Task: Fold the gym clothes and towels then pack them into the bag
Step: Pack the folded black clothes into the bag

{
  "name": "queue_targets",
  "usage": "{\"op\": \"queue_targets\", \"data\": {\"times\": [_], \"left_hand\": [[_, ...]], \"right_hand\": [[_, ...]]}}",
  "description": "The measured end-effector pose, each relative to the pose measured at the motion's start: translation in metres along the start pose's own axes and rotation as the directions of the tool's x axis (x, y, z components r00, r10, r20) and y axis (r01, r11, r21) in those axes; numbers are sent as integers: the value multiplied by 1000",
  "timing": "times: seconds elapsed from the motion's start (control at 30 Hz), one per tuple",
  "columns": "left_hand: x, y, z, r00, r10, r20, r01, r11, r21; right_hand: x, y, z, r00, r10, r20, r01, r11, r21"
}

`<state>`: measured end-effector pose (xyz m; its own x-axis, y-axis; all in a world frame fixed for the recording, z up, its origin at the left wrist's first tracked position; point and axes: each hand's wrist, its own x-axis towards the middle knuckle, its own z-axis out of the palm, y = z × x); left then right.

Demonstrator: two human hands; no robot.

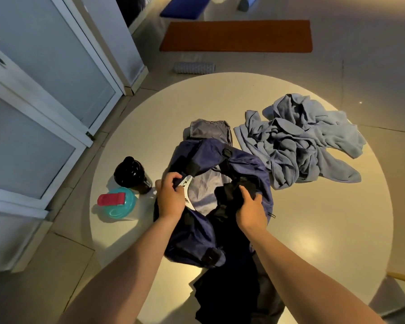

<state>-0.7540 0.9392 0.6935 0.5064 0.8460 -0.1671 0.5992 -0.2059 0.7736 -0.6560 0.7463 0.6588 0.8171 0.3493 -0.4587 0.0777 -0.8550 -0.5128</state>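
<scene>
Round pale worktop [313, 230] carries an open navy nylon duffel bag [192, 232]. The left hand [171, 197] pinches the bag's rim, probably to keep its mouth wide, while the right hand [250, 209] grips a bunched black garment [229, 195] there. A crumpled grey-blue towel [297, 141] lies beside the bag.

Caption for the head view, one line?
Left hand holds the navy bag open, right hand grips black fabric at its mouth; crumpled blue towels lie beside.
</scene>
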Motion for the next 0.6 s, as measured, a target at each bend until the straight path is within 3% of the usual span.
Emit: {"op": "queue_targets", "data": {"times": [0.13, 0.2, 0.23, 0.3, 0.33, 0.4, 0.43, 0.5, 0.6], "left_hand": [[5, 10, 0, 979, -3, 203, -16, 996, 92], [4, 14, 0, 972, -69, 223, 55, 996, 69], [3, 17, 0, 973, -91, 211, 84, 996, 38], [-1, 25, -2, 980, -88, 178, 97, 994, -46], [-2, 28, -3, 982, -89, 165, 104, 991, -84], [-2, 26, -7, 987, -97, 130, 116, 983, -144], [-1, 24, -11, 988, -109, 113, 126, 979, -160], [1, 18, -21, 986, -152, 61, 161, 972, -173], [5, 11, -34, 978, -205, 21, 206, 961, -185]], "right_hand": [[3, -10, -8, 1000, -17, 10, 16, 996, 92], [8, -21, -10, 999, -19, 43, 5, 949, 316], [9, -29, -13, 997, 14, 80, -52, 862, 504], [17, -48, -15, 972, 101, 212, -232, 561, 795], [21, -55, -11, 962, 134, 236, -272, 441, 856], [33, -66, 4, 957, 212, 196, -260, 337, 905], [36, -71, 9, 955, 256, 153, -239, 349, 906], [44, -73, 20, 945, 319, 77, -228, 471, 852], [42, -70, 30, 919, 364, 149, -355, 603, 714]]}}
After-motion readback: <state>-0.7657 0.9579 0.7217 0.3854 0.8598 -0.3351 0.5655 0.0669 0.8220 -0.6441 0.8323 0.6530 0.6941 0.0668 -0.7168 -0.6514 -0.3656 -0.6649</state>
